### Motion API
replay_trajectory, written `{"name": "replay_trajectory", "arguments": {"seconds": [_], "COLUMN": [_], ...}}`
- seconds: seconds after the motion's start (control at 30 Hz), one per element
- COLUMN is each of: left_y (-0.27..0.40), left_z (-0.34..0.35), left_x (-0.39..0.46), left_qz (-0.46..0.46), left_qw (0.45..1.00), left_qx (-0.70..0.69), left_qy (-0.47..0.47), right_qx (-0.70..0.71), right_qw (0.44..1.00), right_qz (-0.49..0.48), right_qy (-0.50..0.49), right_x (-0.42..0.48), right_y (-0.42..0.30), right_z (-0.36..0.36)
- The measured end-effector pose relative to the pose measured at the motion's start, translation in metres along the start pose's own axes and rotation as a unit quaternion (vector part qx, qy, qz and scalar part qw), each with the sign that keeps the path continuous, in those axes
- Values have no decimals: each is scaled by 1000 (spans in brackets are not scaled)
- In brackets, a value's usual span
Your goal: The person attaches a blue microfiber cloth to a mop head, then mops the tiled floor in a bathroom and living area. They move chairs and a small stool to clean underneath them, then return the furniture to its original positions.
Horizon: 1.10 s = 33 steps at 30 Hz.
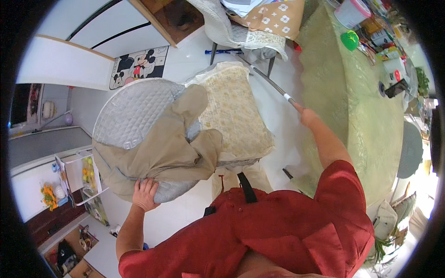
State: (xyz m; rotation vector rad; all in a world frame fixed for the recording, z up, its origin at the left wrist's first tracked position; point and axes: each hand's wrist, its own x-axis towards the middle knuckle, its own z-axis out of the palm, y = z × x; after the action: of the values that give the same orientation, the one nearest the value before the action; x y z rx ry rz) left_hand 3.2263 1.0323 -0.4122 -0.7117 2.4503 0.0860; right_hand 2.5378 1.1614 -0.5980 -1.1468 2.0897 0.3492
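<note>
My right hand (307, 116) grips the end of a long metal pole (269, 81). The pole slants away over the floor to a blue mop or broom head (222, 51) by the legs of a far chair. My left hand (146, 194) curls over the edge of a rounded chair back (139, 107), which wears a grey quilted cover. A khaki garment (156, 142), probably trousers, lies draped over that back, partly under my left fingers. The chair's seat (233, 114) has a cream patterned cover. My left thumb is hidden.
On my right stands a table under a green cloth (372, 121), holding a tub (352, 14), a green ball-like item (349, 40) and a phone (396, 88). Ahead is a draped chair (260, 38). A cartoon mat (139, 66) lies by white cabinets (69, 62). A wheeled-looking rack (81, 177) holds fruit.
</note>
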Motion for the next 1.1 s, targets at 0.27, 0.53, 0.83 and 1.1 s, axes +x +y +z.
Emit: {"name": "replay_trajectory", "arguments": {"seconds": [0.27, 0.53, 0.83, 1.1], "left_y": [-2, 4, 9, 11], "left_z": [2, -4, -11, -16], "left_x": [0, -3, -3, 5], "left_qz": [13, 11, 9, 15], "left_qw": [999, 999, 1000, 999], "left_qx": [12, 19, 26, 49], "left_qy": [30, 25, 7, -16], "right_qx": [-85, -128, 116, 102], "right_qw": [994, 987, 992, 994], "right_qz": [32, 38, 39, 34], "right_qy": [-64, -86, -14, 16], "right_x": [-108, -164, -120, -106], "right_y": [56, 73, 20, 30], "right_z": [-3, -11, 90, 127]}}
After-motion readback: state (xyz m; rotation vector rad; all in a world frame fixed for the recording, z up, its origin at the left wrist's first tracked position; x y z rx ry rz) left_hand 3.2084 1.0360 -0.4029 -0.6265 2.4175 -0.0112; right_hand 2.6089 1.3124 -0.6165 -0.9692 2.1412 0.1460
